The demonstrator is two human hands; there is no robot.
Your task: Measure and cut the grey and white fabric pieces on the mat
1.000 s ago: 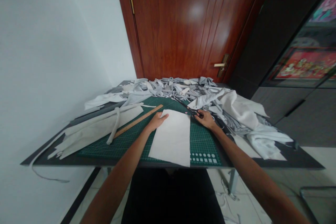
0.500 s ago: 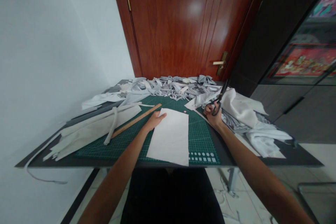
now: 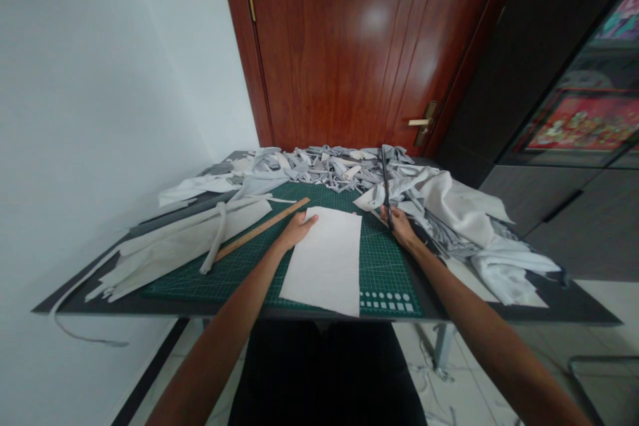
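A rectangular white fabric piece (image 3: 327,263) lies over the green cutting mat (image 3: 200,283), its lower edge reaching the table's front edge. My left hand (image 3: 296,229) grips it at the upper left corner, thumb on top and fingers beneath. To the right of the piece, my right hand (image 3: 398,224) is closed around black scissors (image 3: 385,176), whose blades point away from me. The scissors are apart from the white piece. Left of my left hand, a wooden ruler (image 3: 264,227) lies slanted on the mat.
Long cream fabric strips (image 3: 174,246) lie on the left of the table. Grey and white scraps (image 3: 324,166) are heaped along the back. Crumpled white cloth (image 3: 459,210) covers the right side. A wooden door (image 3: 339,46) stands behind the table.
My right hand has moved left with the scissors, nearer the white fabric piece. The blades have turned from slanting right to nearly straight away from me. My left hand keeps its hold.
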